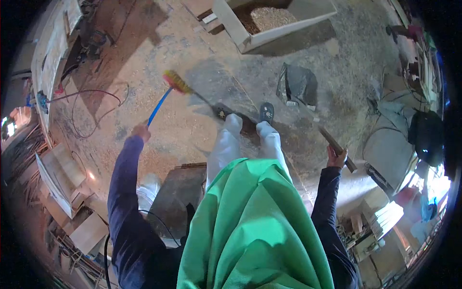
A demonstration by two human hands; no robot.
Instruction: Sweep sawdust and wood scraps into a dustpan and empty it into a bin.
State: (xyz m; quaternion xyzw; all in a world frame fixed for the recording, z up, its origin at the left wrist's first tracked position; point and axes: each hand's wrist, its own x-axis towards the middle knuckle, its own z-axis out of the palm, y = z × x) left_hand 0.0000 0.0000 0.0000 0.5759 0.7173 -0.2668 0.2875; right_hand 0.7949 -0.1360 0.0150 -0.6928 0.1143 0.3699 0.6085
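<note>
Looking down from head height, a person in a green garment and white trousers is standing on a dusty workshop floor strewn with sawdust. Their left hand is closed around the blue handle of a broom, whose yellow and red bristles are resting on the floor ahead and to the left. Their right hand is clamped on a wooden stick angling away to the right. A grey bag is lying just beyond the feet, and a white wooden bin holding sawdust is standing farther off. Sweeping well here probably means keeping the bristles flat and drawing short, low strokes so the dust gathers without scattering.
</note>
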